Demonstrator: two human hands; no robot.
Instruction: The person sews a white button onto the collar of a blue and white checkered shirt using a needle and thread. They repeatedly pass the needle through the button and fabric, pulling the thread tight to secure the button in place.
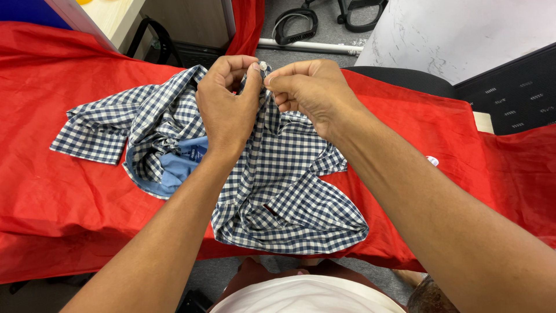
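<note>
The left hand (227,104) and the right hand (307,90) meet fingertip to fingertip, both closed in a pinch on the raised edge of a navy-and-white checked shirt (272,174), with a small pale button (263,66) between the thumbs. The shirt lies crumpled, its blue inner collar lining (182,162) showing, on a red cloth (69,191) that covers the bench.

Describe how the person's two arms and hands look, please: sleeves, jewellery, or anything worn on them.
Both arms are bare along their whole visible length; no sleeve shows. The left hand and the right hand wear no gloves, and no rings, watch or bracelet are visible. The fingernails are short and unpainted. A white garment shows at the bottom edge of the picture.
</note>
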